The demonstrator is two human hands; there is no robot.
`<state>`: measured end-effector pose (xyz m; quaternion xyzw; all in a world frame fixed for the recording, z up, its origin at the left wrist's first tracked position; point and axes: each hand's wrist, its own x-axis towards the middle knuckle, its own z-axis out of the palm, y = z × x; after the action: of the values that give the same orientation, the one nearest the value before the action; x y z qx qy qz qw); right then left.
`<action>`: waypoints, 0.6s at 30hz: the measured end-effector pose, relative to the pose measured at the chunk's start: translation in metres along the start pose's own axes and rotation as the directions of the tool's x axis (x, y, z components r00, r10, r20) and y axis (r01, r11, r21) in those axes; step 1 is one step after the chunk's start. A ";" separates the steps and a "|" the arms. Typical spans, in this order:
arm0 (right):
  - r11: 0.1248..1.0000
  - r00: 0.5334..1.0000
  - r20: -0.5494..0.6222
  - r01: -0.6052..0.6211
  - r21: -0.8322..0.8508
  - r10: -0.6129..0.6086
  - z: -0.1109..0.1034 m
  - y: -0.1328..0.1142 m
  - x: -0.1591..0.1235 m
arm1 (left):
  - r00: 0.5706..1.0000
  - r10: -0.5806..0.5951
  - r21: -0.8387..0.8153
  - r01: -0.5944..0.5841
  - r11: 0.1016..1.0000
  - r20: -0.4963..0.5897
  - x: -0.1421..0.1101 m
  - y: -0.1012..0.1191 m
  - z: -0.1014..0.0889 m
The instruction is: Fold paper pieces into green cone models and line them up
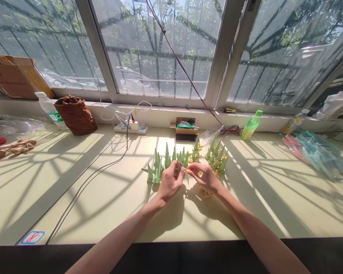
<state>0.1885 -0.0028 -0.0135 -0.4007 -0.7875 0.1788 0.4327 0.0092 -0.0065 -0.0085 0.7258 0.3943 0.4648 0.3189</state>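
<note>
My left hand (170,182) is closed around a small green cone (179,166), mostly hidden by its fingers. Fingertips of my right hand (204,176) pinch a tiny yellow piece (186,171) against that cone; its exact shape is too small to make out. Several pointed green cones (167,155) stand close together just beyond my left hand, one of them tipped sideways. Behind my right hand is another cluster of green cones (216,153), with yellow bits among them. Loose yellow pieces (206,193) lie below my right wrist, partly in shadow.
At the back stand a small open box (186,130), a dark phone-like slab (185,137), a power strip (143,129), a brown bag (76,115) and a green bottle (252,125). A black cable (94,173) crosses the table on the left. Plastic bags (321,156) lie right.
</note>
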 end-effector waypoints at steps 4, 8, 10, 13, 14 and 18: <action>0.998 1.000 0.001 -0.011 -0.058 0.011 0.002 0.004 0.000 | 1.000 0.005 -0.001 -0.005 1.000 0.017 0.000 0.000 0.000; 0.999 1.000 -0.001 -0.028 -0.038 0.028 0.002 0.003 -0.001 | 1.000 -0.012 -0.047 0.012 0.999 0.000 0.000 0.001 0.000; 0.999 0.999 -0.018 -0.036 -0.024 0.036 0.001 0.001 -0.001 | 1.000 -0.021 -0.072 0.020 0.997 -0.011 0.000 0.002 0.000; 0.999 1.000 -0.014 -0.022 -0.024 0.022 0.000 -0.002 -0.002 | 1.000 -0.021 -0.074 0.020 0.997 -0.015 0.001 0.003 -0.001; 1.000 1.000 -0.004 -0.015 -0.026 0.015 0.000 -0.002 -0.002 | 1.000 -0.019 -0.066 0.019 0.998 -0.014 0.001 0.003 -0.001; 0.999 1.000 0.007 -0.008 -0.045 0.009 0.001 0.000 -0.001 | 1.000 -0.006 -0.026 0.005 1.000 -0.022 0.001 0.001 0.000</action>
<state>0.1878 -0.0035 -0.0151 -0.4131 -0.7913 0.1641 0.4199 0.0093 -0.0065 -0.0073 0.7153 0.3936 0.4770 0.3254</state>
